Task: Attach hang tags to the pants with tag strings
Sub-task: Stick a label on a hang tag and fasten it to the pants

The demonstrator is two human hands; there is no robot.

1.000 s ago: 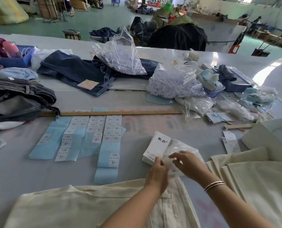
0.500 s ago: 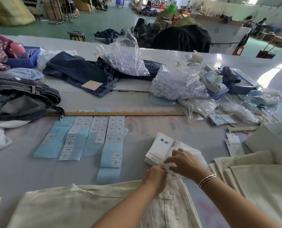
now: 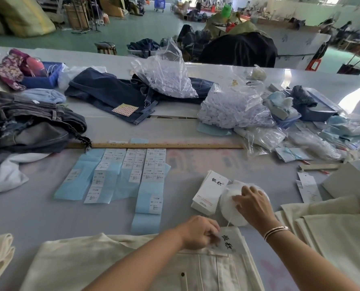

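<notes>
Holding a hang tag [image 3: 227, 241] flat on the waistband of the cream pants [image 3: 133, 263] at the near edge of the surface [image 3: 38, 217], the left hand [image 3: 198, 233] pinches the tag's left edge, its grip closed on it. The right hand [image 3: 251, 203] lies just beyond and to the right, fingers bent into the bag of tag strings [image 3: 229, 204]; whether they have caught a string I cannot tell. The tag's long axis runs away from the person, its top end toward that bag, so the right hand is likely the one to bring a string down to it.
</notes>
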